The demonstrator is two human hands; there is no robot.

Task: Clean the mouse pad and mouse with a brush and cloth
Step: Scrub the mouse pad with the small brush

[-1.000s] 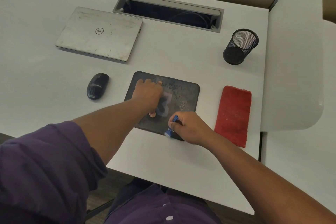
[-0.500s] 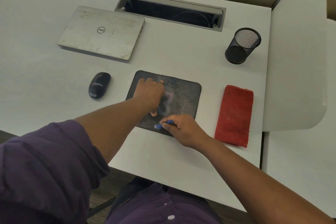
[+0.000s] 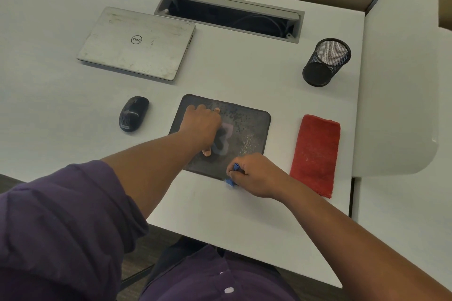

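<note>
The fingers of the right hand (image 3: 256, 175) are curled tight around a small blue brush (image 3: 232, 176), a little below the middle of the frame. Only bits of blue peek out past the fingertips, some above them and some below. The lower blue bit sits right at the near edge of the mouse pad (image 3: 247, 127), where the dark pad meets the white desk (image 3: 61, 110). The left hand (image 3: 203, 126) lies on the left half of the pad, pressing down on it. Its fingers are spread flat toward the far edge and its thumb sticks out toward the near edge, so it holds nothing. Between the two hands the pad shows a pale printed shape and some light specks of dust. The black mouse (image 3: 133, 113) sits on the desk to the left of the pad, apart from both hands. The red cloth (image 3: 316, 154) lies folded to the right of the pad, near the right wrist but not touching it. A closed silver laptop (image 3: 137, 43) rests in the upper left of the frame. A black mesh cup (image 3: 326, 62) stands in the upper right. A long grey slot (image 3: 230, 14) with a raised lid is cut into the desk near the top middle. Purple sleeves (image 3: 61, 227) fill the lower left.
</note>
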